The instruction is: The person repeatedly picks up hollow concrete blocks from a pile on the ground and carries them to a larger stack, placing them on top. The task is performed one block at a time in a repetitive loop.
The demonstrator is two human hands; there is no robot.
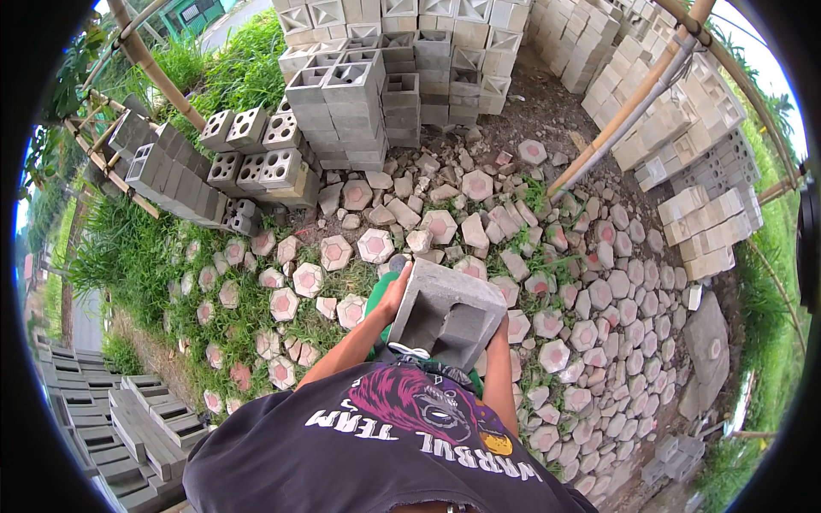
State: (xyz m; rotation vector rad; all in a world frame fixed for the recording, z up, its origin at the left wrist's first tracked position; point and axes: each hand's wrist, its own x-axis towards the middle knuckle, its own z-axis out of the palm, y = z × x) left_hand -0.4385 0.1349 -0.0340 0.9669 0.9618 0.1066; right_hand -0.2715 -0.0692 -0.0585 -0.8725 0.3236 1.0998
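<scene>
A grey concrete hollow block (481, 301) is held up in front of my body, its open cells facing me. My left hand (392, 295) grips its left side, fingers wrapped over the edge. On the block's right side my right hand (499, 339) presses against the wall, its fingers mostly hidden behind the block. Beneath the block lies ground paved with hexagonal stones (375, 245) that have reddish centres, with grass between them. Part of my green legwear shows beside my left hand.
Tall stacks of hollow blocks (355, 111) stand ahead. Blocks with round holes (278, 169) are piled at left. More stacks (701, 224) line the right, near a bamboo pole (633, 103). Loose rubble (402, 212) covers the ground ahead. Rows of grey blocks (141, 432) lie at lower left.
</scene>
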